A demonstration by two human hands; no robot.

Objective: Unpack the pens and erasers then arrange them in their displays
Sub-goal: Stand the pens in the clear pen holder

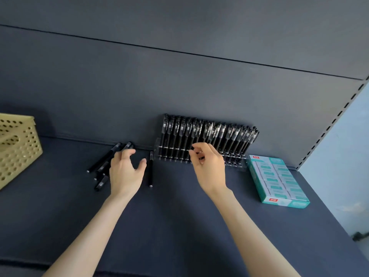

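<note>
On the dark shelf (179, 216), the open, empty left hand (125, 172) hovers over about six loose pens (103, 158); the right hand (208, 166), fingers curled, apparently empty, fronts one pen-filled rack (199, 148), beside one eraser box (277, 180).

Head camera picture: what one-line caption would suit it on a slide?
Left hand over loose pens, right hand at the filled pen display.

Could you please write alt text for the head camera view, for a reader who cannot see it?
A person's right hand reaches to a clear rack full of upright black pens, while the left hand hovers open over loose pens lying on a dark shelf. A teal eraser box sits right, a perforated yellow basket left.
</note>
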